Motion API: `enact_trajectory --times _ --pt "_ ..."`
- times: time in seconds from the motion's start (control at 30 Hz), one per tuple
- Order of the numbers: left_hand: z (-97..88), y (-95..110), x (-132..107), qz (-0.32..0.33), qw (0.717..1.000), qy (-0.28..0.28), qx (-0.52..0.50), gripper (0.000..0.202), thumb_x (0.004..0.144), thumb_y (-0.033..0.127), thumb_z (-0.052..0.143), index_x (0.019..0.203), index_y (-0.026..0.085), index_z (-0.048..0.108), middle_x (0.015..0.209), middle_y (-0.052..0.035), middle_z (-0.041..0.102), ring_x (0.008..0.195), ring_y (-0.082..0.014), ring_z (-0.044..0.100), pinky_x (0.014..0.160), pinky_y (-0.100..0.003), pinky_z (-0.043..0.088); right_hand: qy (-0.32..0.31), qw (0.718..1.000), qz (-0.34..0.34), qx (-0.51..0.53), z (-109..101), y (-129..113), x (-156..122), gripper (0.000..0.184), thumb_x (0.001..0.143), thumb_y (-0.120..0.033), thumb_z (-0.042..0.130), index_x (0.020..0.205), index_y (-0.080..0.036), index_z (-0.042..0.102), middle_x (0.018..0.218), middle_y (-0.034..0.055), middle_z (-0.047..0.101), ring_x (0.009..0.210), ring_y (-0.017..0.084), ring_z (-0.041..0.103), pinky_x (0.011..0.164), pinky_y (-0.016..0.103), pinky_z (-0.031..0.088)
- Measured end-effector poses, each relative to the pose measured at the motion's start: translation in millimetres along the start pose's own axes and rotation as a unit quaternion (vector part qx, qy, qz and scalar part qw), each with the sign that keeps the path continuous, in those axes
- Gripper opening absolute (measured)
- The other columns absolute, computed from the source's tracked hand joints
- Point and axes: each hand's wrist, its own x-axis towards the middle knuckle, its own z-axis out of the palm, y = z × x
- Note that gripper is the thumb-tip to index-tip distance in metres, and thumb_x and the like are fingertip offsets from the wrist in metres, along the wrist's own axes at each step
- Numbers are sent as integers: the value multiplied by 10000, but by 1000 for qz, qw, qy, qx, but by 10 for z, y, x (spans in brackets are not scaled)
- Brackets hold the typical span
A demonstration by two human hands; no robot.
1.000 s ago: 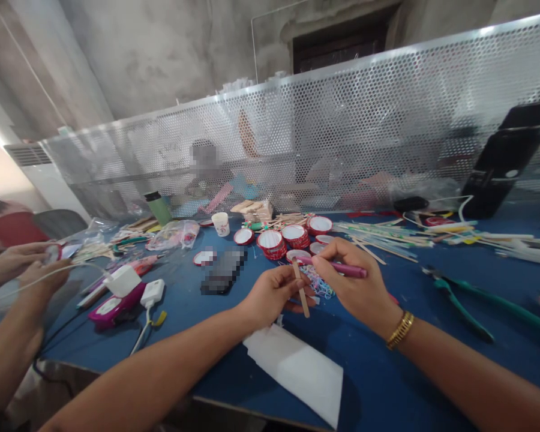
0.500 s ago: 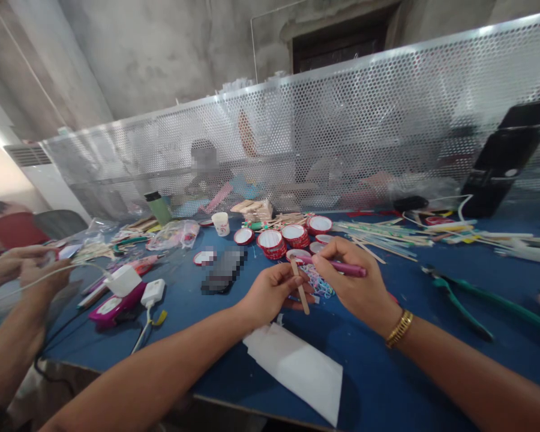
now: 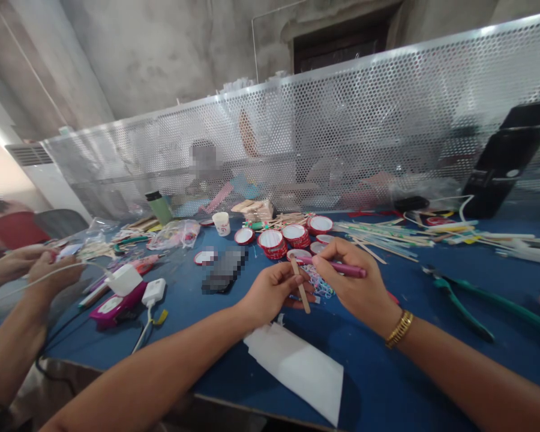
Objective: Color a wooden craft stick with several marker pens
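Note:
Between the thumb and fingers of my left hand (image 3: 274,293) is a flat wooden craft stick (image 3: 303,293), tilted with its lower end toward me. My right hand (image 3: 357,279) grips a purple pen (image 3: 348,270) sideways, its front end close to the top of the stick; whether they touch I cannot tell. Behind my hands lies a heap of coloured cords (image 3: 321,283), partly hidden by the fingers. Several red-rimmed round pieces with white faces (image 3: 272,240) stand stacked just beyond. A folded white paper (image 3: 299,369) lies below my left wrist.
To the right are green-handled pliers (image 3: 461,306) and a spread of thin sticks (image 3: 387,235). Leftward lie a dark phone (image 3: 225,270), a white paper cup (image 3: 221,223), and a purple power strip (image 3: 117,306) with chargers. A co-worker's hands (image 3: 49,273) are at far left. A perforated metal screen (image 3: 342,132) stands behind.
My hands, the stick and the pen look almost unmoved. At far left, the co-worker's nearer hand has shifted slightly to the right.

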Motion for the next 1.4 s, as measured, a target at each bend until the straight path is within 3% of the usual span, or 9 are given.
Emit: enact_trajectory --times 1.4 --pt "10 10 6 -2 1000 2 -12 476 658 525 794 880 154 595 799 -25 666 729 -179 692 636 -289 559 -2 1000 -2 -4 -20 -44 -2 184 825 -236 571 660 -205 497 594 -45 494 558 106 436 546 253 360"
